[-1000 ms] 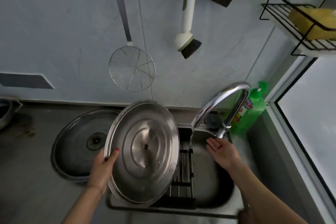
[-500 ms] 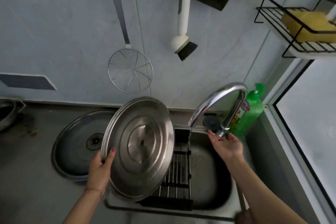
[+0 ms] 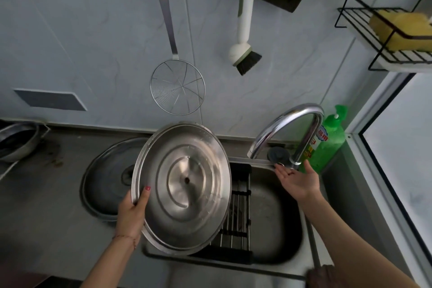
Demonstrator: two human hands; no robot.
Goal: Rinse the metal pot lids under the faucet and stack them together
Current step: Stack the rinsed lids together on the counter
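My left hand (image 3: 132,211) grips the left rim of a large steel pot lid (image 3: 184,187), holding it tilted with its underside toward me, over the left part of the sink (image 3: 275,215). A second, darker lid (image 3: 105,182) lies flat on the counter behind it, partly hidden. My right hand (image 3: 298,179) is palm up with fingers straight, its fingertips touching the base of the curved chrome faucet (image 3: 287,128). No water stream is visible from the spout.
A black wire rack (image 3: 238,220) spans the sink under the lid. A green soap bottle (image 3: 327,142) stands behind the faucet. A wire skimmer (image 3: 177,86) and brush (image 3: 245,58) hang on the wall. A metal bowl (image 3: 16,142) sits far left; a shelf holds a yellow sponge (image 3: 402,28).
My right hand rose from under the spout to the faucet base, and the thin water stream has stopped. The lid in my left hand shifted slightly up and left.
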